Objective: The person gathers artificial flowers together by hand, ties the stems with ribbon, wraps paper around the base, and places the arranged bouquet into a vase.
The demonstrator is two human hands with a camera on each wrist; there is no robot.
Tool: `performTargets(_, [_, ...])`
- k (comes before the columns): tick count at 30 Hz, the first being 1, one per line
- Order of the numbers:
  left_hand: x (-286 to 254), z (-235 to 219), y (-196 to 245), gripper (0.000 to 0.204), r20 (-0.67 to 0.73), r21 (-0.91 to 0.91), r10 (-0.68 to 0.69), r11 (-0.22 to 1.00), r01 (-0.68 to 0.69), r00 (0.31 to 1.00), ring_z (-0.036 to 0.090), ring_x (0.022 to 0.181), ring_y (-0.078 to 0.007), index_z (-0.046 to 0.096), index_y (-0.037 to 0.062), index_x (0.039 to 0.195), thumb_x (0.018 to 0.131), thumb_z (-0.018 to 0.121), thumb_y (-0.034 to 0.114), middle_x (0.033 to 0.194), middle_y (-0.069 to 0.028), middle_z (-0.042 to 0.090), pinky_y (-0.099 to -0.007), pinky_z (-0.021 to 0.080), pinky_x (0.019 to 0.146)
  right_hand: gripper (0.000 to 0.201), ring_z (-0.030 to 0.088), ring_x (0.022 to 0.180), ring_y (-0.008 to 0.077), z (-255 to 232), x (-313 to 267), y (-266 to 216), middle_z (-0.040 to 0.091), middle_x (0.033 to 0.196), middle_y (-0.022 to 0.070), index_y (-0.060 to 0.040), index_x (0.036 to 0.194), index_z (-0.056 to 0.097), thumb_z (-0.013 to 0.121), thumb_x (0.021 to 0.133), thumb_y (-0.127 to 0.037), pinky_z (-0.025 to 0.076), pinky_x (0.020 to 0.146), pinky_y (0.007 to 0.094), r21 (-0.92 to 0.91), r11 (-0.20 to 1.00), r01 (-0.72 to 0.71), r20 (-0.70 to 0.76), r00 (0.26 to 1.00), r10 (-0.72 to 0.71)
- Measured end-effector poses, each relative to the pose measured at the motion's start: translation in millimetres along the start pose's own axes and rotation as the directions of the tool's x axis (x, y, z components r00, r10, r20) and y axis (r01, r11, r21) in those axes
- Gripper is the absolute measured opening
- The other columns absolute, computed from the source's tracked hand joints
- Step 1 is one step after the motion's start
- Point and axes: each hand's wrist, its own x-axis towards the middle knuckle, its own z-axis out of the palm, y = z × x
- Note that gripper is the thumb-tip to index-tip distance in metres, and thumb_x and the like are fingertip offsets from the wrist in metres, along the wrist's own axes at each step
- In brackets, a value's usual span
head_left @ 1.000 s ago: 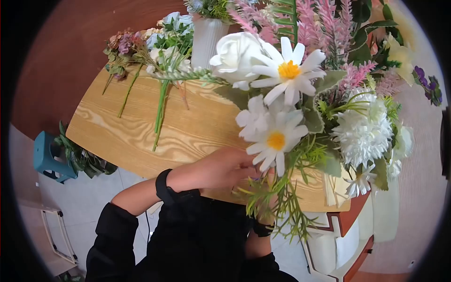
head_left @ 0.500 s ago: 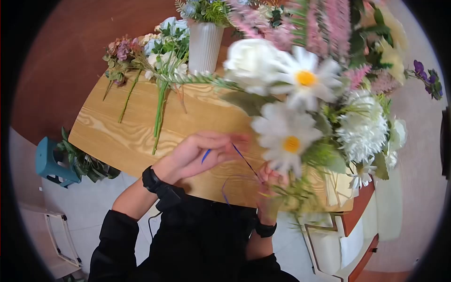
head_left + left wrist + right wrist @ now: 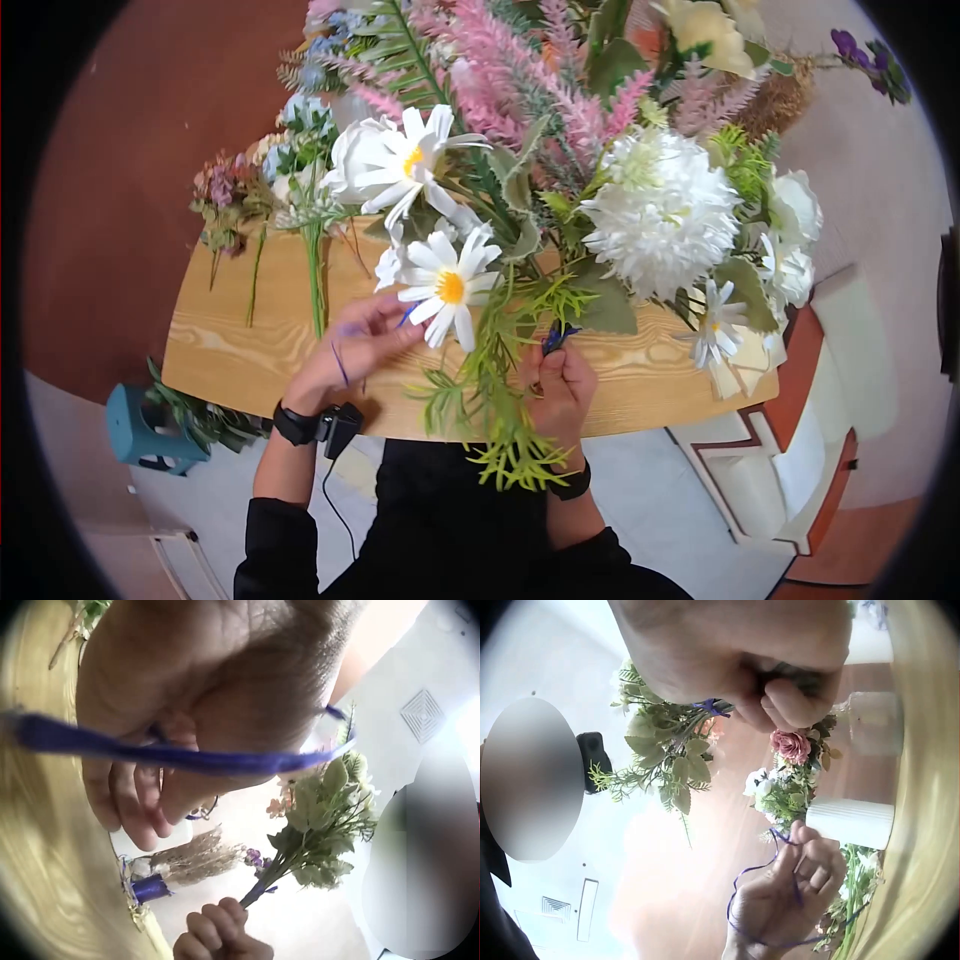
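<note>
My right hand (image 3: pixel 562 390) grips the stems of a large bouquet (image 3: pixel 660 210) above the table's front edge. White daisies, pink sprays and a white pompom bloom show in the head view, with green sprigs hanging in front. A purple band (image 3: pixel 710 709) circles the stems just beyond the right hand's fingers. My left hand (image 3: pixel 355 345) is to the left of the stems, partly behind a daisy (image 3: pixel 450 288). Between its thumb and fingertips it pinches a thin purple ribbon (image 3: pixel 739 879), which loops loosely past the wrist and crosses close before the left wrist camera.
Cut flower stems (image 3: pixel 315 285) lie on the wooden table (image 3: pixel 230 345) at the left. A white ribbed vase (image 3: pixel 851 823) stands near them. Pale paper pieces (image 3: pixel 745 365) are at the table's right corner. A teal stool (image 3: pixel 155 430) stands on the floor at left.
My left hand has gone from the bouquet's stems out to the left, drawing the ribbon, which was stretched between both hands half a second ago. The right hand still holds the bouquet; the head view has shifted.
</note>
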Motion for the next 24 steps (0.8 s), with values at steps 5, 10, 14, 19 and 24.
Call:
performTargets(5, [0.1, 6.0, -17.5, 0.03, 0.111, 0.14, -0.022, 0.99, 0.006, 0.994, 0.057, 0.079, -0.009, 0.056, 0.0019, 0.113, 0.083, 0.061, 0.004, 0.091, -0.0031, 0.062, -0.0233, 0.046, 0.071, 0.022, 0.032, 0.055, 0.0043, 2.9, -8.1, 4.0, 0.042, 0.068, -0.0004, 0.0006, 0.087, 0.048, 0.042, 0.096, -0.018, 0.027, 0.049, 0.0187, 0.035, 0.994, 0.105, 0.2, 0.974, -0.11])
performTargets(10, [3.1, -6.2, -42.2, 0.037, 0.104, 0.461, 0.053, 0.882, -0.095, 0.993, 0.06, 0.087, -0.0193, 0.053, 0.0047, 0.118, 0.082, 0.059, 0.008, 0.099, -0.0081, 0.062, -0.032, 0.046, 0.078, 0.022, 0.032, 0.055, 0.0047, 0.5, -14.3, 5.5, 0.043, 0.07, 0.0004, 0.0003, 0.088, 0.048, 0.042, 0.096, -0.02, 0.029, 0.051, 0.0192, 0.178, 0.983, -0.042, 0.188, 0.982, 0.008])
performTargets(14, [2.6, 2.0, -41.2, 0.042, 0.372, 0.504, 0.156, 0.794, -0.341, 0.915, 0.054, 0.104, -0.0223, 0.048, 0.0095, 0.126, 0.085, 0.055, 0.016, 0.12, -0.0106, 0.054, -0.0327, 0.042, 0.09, 0.024, 0.038, 0.058, 0.006, -2.3, -16.9, 1.5, 0.044, 0.071, 0.0003, -0.0001, 0.087, 0.047, 0.039, 0.097, -0.021, 0.034, 0.054, 0.0207, 0.05, 0.999, -0.003, 0.132, 0.991, -0.003])
performTargets(19, [-1.9, -16.0, -97.2, 0.067, 0.302, 0.014, -0.217, 0.975, 0.223, 0.928, 0.029, 0.131, -0.0273, 0.022, 0.0091, 0.141, 0.087, 0.054, 0.034, 0.146, -0.0118, 0.022, -0.0413, 0.03, 0.106, 0.024, 0.041, 0.06, 0.0074, 0.7, -15.9, -4.4, 0.046, 0.072, -0.0001, -0.0014, 0.087, 0.048, 0.038, 0.098, -0.02, 0.036, 0.056, 0.0219, -0.016, 1.0, 0.017, 0.157, 0.987, -0.014])
performTargets(24, [2.3, 74.9, -1.3, 0.021, 0.293, 0.296, 0.045, 0.946, -0.135, 0.955, 0.057, 0.065, -0.01, 0.06, -0.0005, 0.073, 0.089, 0.054, 0.012, 0.063, -0.0024, 0.059, -0.0256, 0.044, 0.064, 0.021, 0.047, 0.064, 0.0074, 0.8, -15.3, 8.3, 0.052, 0.082, 0.0024, -0.0008, 0.088, 0.051, 0.04, 0.097, -0.016, 0.038, 0.057, 0.0221, -0.114, 0.993, 0.014, 0.051, 0.999, -0.008])
